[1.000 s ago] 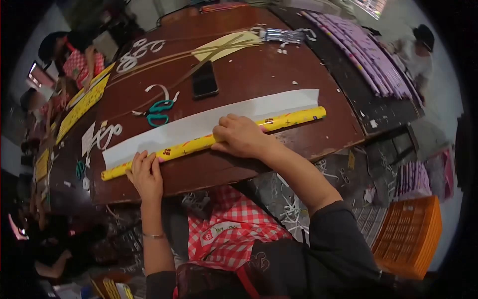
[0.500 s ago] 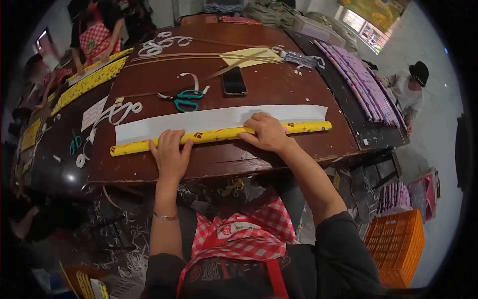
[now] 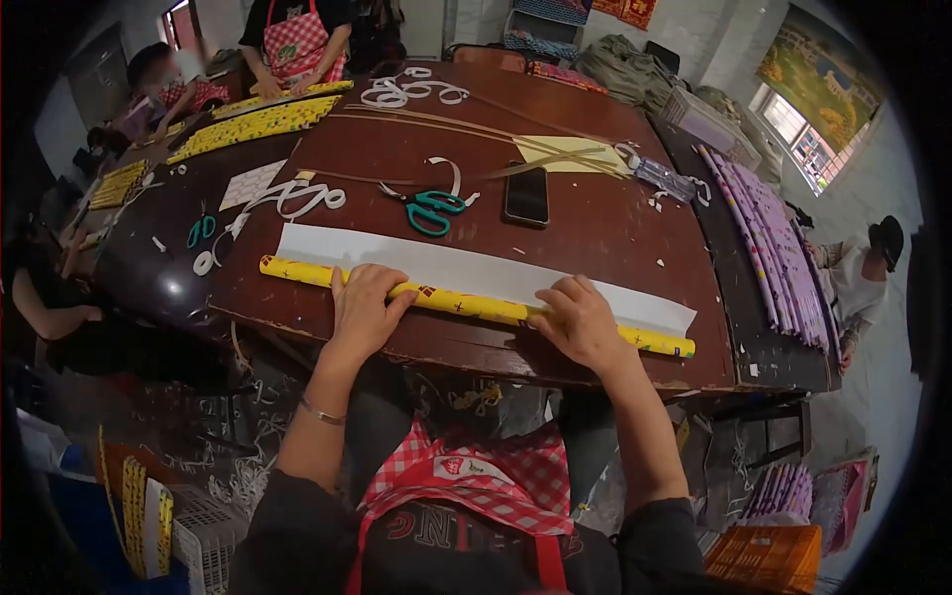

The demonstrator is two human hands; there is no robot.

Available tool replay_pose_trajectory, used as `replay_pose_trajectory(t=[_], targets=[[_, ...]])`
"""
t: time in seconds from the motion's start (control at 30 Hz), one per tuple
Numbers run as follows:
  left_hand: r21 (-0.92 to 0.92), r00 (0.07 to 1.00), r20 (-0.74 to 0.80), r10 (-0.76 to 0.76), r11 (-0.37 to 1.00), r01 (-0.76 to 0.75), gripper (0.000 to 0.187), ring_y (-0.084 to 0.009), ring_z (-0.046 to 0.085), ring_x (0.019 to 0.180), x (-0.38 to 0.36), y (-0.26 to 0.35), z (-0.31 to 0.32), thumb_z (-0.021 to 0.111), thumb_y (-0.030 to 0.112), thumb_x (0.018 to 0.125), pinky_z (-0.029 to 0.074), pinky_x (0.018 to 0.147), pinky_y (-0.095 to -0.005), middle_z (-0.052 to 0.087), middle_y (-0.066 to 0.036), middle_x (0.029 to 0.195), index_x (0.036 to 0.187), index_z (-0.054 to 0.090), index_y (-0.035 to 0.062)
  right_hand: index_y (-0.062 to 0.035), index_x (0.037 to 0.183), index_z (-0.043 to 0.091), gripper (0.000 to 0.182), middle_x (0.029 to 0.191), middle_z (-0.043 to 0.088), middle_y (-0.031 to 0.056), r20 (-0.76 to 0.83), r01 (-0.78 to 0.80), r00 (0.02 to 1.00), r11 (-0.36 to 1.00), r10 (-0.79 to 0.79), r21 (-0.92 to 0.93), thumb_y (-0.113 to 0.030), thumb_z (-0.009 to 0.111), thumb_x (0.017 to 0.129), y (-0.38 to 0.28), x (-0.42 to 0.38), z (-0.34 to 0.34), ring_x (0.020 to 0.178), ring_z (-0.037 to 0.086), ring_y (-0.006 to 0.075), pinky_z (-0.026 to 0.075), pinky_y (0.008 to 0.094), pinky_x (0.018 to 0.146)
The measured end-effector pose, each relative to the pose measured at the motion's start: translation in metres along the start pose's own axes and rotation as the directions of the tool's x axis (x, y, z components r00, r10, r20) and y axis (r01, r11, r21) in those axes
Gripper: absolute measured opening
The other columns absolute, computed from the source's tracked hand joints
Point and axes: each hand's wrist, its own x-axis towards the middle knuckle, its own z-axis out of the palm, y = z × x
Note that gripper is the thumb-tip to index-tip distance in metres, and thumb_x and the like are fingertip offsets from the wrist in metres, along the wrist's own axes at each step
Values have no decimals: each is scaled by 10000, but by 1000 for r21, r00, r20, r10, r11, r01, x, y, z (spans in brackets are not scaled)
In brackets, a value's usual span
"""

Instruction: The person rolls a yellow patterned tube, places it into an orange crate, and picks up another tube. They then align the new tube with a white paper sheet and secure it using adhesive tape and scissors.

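Note:
A roll of yellow patterned wrapping paper [image 3: 461, 300] lies along the near side of the brown table. Its loose flap, white side up [image 3: 476, 260], stretches beyond it as a long strip. My left hand [image 3: 367, 305] curls over the roll left of its middle, fingers on top and thumb to the right. Further right, my right hand [image 3: 583, 322] grips the roll with bent fingers. Beyond the flap lie green-handled scissors [image 3: 432, 213] and a black phone [image 3: 526, 195]. The paper's underside is hidden.
Brown strips [image 3: 476, 124], white ribbon loops [image 3: 407, 89] and a yellow sheet [image 3: 565, 156] lie farther back. Yellow rolls [image 3: 253, 127] are at left, purple rolls [image 3: 769, 243] at right. Other people sit or stand around. An orange crate [image 3: 769, 555] stands low right.
My view has turned, so the table and its things appear shifted and tilted clockwise. Both hands stay at about the same places on the roll.

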Motion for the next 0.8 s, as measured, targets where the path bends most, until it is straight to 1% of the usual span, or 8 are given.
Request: replay_pose_trajectory(t=[0.2, 0.27, 0.33, 0.4, 0.5, 0.6, 0.7, 0.8], targets=[[98, 994, 97, -46, 995, 36, 260, -261, 569, 1041, 0, 6, -18, 693, 362, 829, 276, 996, -637, 644, -29, 977, 937, 673, 126, -65, 894, 649, 169, 827, 575, 106, 58, -88, 995, 988, 81, 125, -189, 712, 799, 0, -9, 3, 837, 583, 320, 483, 421, 723], [88, 963, 254, -86, 994, 65, 257, -278, 559, 1055, 7, 8, -23, 683, 333, 853, 249, 1009, -615, 635, -47, 1009, 982, 668, 111, -64, 895, 651, 169, 827, 578, 108, 58, -90, 995, 985, 83, 148, -190, 711, 799, 2, -8, 3, 836, 584, 321, 484, 419, 721], [132, 970, 232, -79, 990, 50, 270, -290, 580, 1015, 16, 8, -25, 683, 327, 854, 356, 958, -548, 639, -72, 989, 970, 671, 84, -62, 898, 655, 171, 834, 586, 112, 78, -114, 992, 983, 104, 144, -191, 710, 800, 4, -6, 2, 828, 585, 324, 487, 417, 717], [-89, 952, 307, -11, 995, 41, 283, -302, 610, 938, 30, -2, -23, 679, 359, 841, 442, 874, -474, 645, -88, 946, 931, 681, 91, -63, 901, 656, 175, 840, 589, 111, 111, -121, 988, 981, 104, 155, -194, 712, 798, 4, -4, -1, 829, 584, 325, 488, 418, 719], [-127, 979, 201, -36, 990, 63, 229, -306, 628, 847, 56, -16, -23, 671, 282, 845, 498, 733, -394, 647, -115, 914, 917, 680, 64, -65, 907, 660, 184, 849, 593, 107, 139, -150, 982, 979, 131, 141, -194, 718, 789, 2, -4, -1, 828, 583, 325, 490, 420, 721], [119, 978, 81, -191, 976, 181, 153, -307, 644, 893, 94, -57, -27, 654, 193, 840, 515, 768, -400, 663, -101, 934, 946, 685, 88, -67, 919, 665, 194, 854, 595, 105, 131, -167, 980, 978, 150, 128, -188, 724, 780, 0, -4, -1, 826, 583, 322, 489, 421, 720], [286, 982, -99, -164, 940, 185, 134, -316, 641, 914, 117, -95, -30, 684, 145, 825, 511, 809, -406, 663, -111, 979, 939, 693, 75, -67, 931, 666, 203, 856, 594, 104, 130, -161, 981, 979, 145, 122, -183, 727, 775, 1, -2, -2, 826, 582, 319, 489, 420, 720], [375, 962, -72, -262, 887, 270, 127, -318, 632, 927, 129, -102, -24, 690, 168, 830, 510, 813, -401, 656, -116, 949, 935, 703, 96, -67, 934, 663, 206, 853, 591, 102, 137, -159, 980, 980, 142, 118, -181, 727, 775, 2, -2, -1, 830, 583, 318, 489, 420, 720]])
